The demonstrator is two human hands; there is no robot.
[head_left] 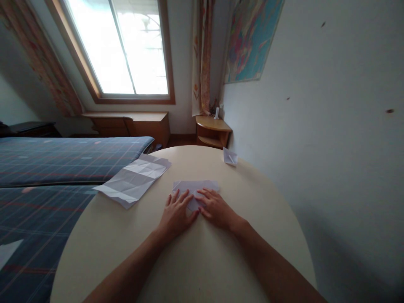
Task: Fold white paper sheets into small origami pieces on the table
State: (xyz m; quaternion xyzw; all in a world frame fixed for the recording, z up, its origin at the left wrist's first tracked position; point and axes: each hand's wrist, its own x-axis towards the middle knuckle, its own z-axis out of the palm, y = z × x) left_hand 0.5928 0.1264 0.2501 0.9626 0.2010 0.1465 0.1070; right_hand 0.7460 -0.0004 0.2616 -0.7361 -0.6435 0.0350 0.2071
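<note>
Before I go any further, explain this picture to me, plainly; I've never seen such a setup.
There is no machine here, just a person's two bare hands. The single picture comes from a camera worn on the head, looking forward and down. The left hand and right hand lie on a folded sheet of white paper, on a round table. Neither hand lifts anything. Creased papers lie at the table's left edge, and a small folded paper sits near the far edge, to the right.
</note>
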